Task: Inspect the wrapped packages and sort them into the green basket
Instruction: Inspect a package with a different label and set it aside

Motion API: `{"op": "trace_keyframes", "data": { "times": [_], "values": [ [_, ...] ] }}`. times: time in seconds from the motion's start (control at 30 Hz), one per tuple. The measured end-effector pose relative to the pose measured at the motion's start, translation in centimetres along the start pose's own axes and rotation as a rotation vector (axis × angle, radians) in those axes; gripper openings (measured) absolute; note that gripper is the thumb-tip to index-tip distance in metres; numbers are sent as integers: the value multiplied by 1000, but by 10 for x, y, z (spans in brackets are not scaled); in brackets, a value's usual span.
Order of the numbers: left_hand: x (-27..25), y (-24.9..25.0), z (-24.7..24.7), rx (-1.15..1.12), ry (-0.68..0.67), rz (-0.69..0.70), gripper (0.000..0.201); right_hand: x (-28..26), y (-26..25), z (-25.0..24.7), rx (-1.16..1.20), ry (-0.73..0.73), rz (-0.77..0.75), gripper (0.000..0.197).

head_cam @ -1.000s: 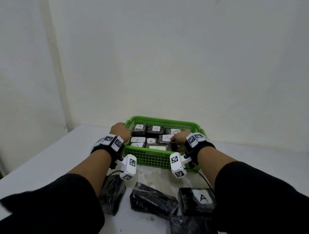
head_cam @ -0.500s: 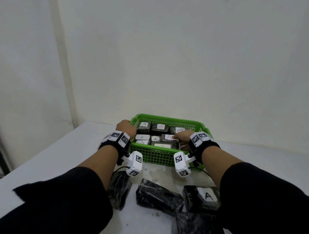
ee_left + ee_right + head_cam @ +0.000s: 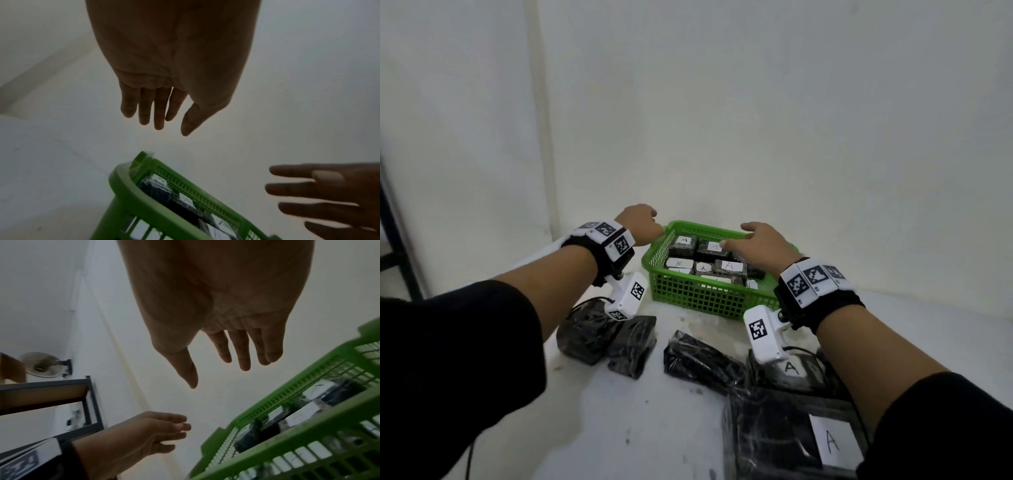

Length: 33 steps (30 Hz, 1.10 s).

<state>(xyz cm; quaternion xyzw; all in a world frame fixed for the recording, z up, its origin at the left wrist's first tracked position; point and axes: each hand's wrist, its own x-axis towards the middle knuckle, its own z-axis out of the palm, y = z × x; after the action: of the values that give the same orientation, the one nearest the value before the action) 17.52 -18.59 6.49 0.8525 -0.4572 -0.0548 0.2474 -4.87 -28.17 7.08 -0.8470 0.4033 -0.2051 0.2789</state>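
The green basket (image 3: 709,301) stands on the white table and holds several black wrapped packages (image 3: 727,269) with white labels marked A or B. My left hand (image 3: 638,224) hovers above the basket's left rim, fingers relaxed and empty; the left wrist view shows the left hand (image 3: 162,113) above the basket (image 3: 131,191). My right hand (image 3: 758,238) floats over the basket's far right side, fingers spread and holding nothing; the right wrist view has the right hand (image 3: 230,365) above the basket (image 3: 287,426). More black packages (image 3: 702,363) lie on the table in front of the basket.
Two dark packages (image 3: 606,337) lie at the left front, and a large one with an A label (image 3: 791,442) is nearest me at the right. A dark metal shelf (image 3: 47,395) and a wall fan (image 3: 41,365) stand to the left. White walls close in behind the basket.
Both hands have let go of the basket and risen above it, fingers now spread. The head view has dipped, showing more packages on the table.
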Motion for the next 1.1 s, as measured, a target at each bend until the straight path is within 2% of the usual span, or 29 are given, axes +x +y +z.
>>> {"op": "trace_keyframes", "data": {
  "times": [0.17,0.27,0.43,0.57,0.63,0.77,0.87,1.0,1.1],
  "values": [
    [-45,-12,-18,34,-82,176,60,-46,-32,19,6,-79,-104,85],
    [-75,-27,-22,58,-129,202,60,-66,-44,34,-33,-144,-165,85],
    [-115,-66,-12,167,-216,88,77,-83,-58,75,-144,-321,-227,85],
    [-133,-88,-2,171,-272,-14,92,-83,-71,107,-231,-412,-273,81],
    [-139,-95,3,164,-287,-34,89,-81,-77,122,-294,-422,-305,75],
    [-143,-108,19,120,-205,-25,64,-73,-84,147,-367,-430,-338,59],
    [-144,-112,25,63,-213,-38,51,-68,-84,157,-361,-417,-340,49],
    [-141,-123,21,-36,-190,-78,57,-61,-79,163,-289,-395,-328,55],
    [-140,-129,17,-176,-175,-64,78,-53,-73,161,-221,-396,-313,68]
  ]
}}
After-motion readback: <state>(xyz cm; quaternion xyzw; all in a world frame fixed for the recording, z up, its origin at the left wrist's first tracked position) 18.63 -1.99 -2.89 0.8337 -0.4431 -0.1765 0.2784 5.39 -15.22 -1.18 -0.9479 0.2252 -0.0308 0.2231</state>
